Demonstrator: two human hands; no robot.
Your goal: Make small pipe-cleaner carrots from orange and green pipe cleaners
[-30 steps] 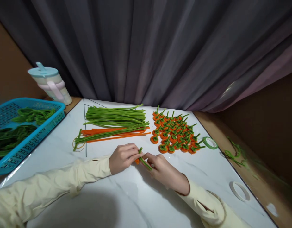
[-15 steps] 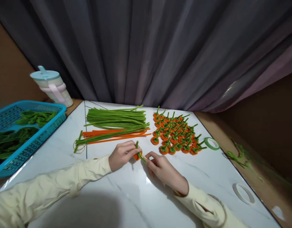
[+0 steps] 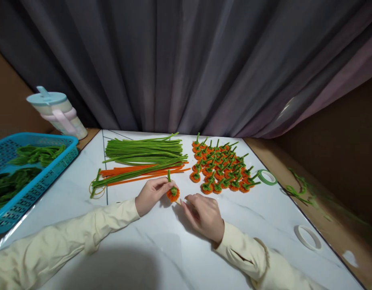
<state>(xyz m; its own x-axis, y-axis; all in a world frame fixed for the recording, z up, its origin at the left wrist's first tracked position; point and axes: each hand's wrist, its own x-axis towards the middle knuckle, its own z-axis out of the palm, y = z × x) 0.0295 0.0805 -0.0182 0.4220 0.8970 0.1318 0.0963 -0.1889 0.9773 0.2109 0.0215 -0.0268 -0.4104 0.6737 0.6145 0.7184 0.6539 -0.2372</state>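
My left hand (image 3: 154, 194) pinches a small orange chenille-stem pumpkin (image 3: 173, 195) between thumb and fingers, by its green top. One green stem sticks up from it, above my fingertips. My right hand (image 3: 202, 213) is just right of the pumpkin, its fingers curled and drawn together. A thin pale piece shows at its fingertips, too small to name. Right of centre lie several finished-looking orange pumpkins (image 3: 219, 175) with green stems. Behind my left hand are a bundle of green chenille stems (image 3: 143, 150) and a smaller bundle of orange stems (image 3: 113, 172).
A blue basket (image 3: 63, 161) with green leaf shapes stands at the left, near a lidded tumbler (image 3: 61, 114). On the right are a green tape roll (image 3: 267, 177), a white tape roll (image 3: 308, 237) and green scraps (image 3: 297, 191). A dark curtain (image 3: 173, 68) hangs behind the white table.
The orange pumpkin has turned so its green top shows more. My right fingers have come away from its green stem and moved slightly left and lower. The view has shifted a little.
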